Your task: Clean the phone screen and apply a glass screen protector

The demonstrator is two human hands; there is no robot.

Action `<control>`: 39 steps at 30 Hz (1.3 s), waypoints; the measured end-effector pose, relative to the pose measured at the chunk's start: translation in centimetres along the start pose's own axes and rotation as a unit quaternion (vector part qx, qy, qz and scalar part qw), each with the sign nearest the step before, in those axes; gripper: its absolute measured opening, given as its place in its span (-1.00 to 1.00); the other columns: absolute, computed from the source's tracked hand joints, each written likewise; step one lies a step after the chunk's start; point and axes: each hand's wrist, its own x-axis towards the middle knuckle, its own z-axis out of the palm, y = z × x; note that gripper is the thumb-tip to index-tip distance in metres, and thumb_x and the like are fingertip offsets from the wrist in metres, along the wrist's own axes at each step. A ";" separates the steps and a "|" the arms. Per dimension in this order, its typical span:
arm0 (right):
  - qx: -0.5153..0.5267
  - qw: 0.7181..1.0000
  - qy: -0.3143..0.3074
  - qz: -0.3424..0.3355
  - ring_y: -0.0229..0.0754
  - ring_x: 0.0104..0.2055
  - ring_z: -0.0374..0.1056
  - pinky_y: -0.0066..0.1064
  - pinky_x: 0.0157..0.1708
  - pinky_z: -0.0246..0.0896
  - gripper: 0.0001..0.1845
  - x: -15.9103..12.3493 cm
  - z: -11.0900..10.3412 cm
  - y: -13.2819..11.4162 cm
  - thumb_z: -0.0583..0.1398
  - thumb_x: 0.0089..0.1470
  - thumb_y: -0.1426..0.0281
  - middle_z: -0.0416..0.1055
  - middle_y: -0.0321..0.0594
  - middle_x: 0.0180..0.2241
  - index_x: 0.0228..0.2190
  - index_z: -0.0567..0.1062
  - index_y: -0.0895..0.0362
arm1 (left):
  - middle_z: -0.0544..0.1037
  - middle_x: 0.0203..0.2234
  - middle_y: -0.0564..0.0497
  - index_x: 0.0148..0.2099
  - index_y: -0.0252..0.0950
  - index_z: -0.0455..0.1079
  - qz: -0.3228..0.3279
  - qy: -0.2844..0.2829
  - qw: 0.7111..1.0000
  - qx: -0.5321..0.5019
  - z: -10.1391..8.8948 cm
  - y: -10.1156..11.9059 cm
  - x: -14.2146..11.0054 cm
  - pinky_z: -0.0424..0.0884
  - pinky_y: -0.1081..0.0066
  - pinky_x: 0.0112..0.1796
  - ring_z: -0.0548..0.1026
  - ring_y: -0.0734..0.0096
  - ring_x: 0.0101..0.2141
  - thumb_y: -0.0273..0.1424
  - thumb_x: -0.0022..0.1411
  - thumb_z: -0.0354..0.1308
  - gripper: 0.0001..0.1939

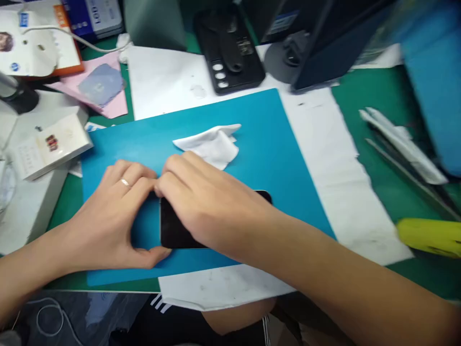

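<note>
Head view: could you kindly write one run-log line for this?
left hand: thumb at phone corner | right hand: over phone | phone: flat on blue mat | white cloth: on mat

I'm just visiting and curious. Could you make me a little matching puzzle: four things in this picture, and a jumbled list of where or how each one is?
Things:
1. Phone-like device
2. Cloth
3. Yellow object
4. Ring

Where or how:
A. At the picture's right edge
B. Worn on a finger
C. Black-faced, lying flat on the blue mat
D. White and crumpled

Pairs: 1-C, 2-D, 3-A, 4-B
</note>
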 end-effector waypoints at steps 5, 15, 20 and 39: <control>0.020 0.995 -0.085 0.055 -0.16 -0.29 0.20 -0.31 -0.26 0.14 -0.60 1.0 -1.4 -0.1 -0.11 0.34 0.65 0.33 -0.15 -0.33 -0.36 0.42 0.15 | 0.33 -0.12 0.00 0.03 -0.12 0.18 0.005 0.023 1.000 0.011 0.2 -0.5 0.1 0.23 0.06 -0.12 0.29 0.07 -0.15 -0.05 0.05 0.26 -0.44; 0.041 0.993 -0.067 0.089 -0.17 -0.26 0.26 -0.31 -0.26 0.19 -0.56 0.5 -2.6 0.2 -0.16 0.36 0.63 0.43 -0.18 -0.28 -0.24 0.47 0.13 | 0.36 -0.15 -0.06 0.14 -0.09 0.23 0.014 0.029 0.999 0.002 0.5 -1.4 -0.2 0.25 -0.09 -0.14 0.32 -0.10 -0.16 0.05 -0.09 0.31 -0.23; 0.050 0.987 -0.027 0.150 -0.14 -0.10 0.35 -0.28 -0.08 0.23 -0.59 -0.1 -4.5 2.1 -0.10 0.34 0.63 0.49 -0.18 -0.12 -0.04 0.45 0.13 | 0.42 -0.07 -0.10 0.15 -0.10 0.26 0.018 0.040 0.999 0.013 0.2 -0.5 -0.2 0.30 -0.09 -0.11 0.38 -0.13 -0.10 -0.07 0.00 0.31 -0.32; -0.027 0.967 0.120 0.225 -0.05 -0.13 0.41 -0.24 -0.18 0.26 -0.85 -2.1 -4.5 9.3 0.17 0.32 0.37 0.51 -0.13 -0.14 -0.29 0.54 0.06 | 0.42 -0.08 -0.12 0.19 -0.12 0.25 0.058 0.024 0.998 0.030 -0.3 -1.2 -0.2 0.39 -0.02 -0.19 0.42 -0.04 -0.15 -0.07 0.03 0.31 -0.30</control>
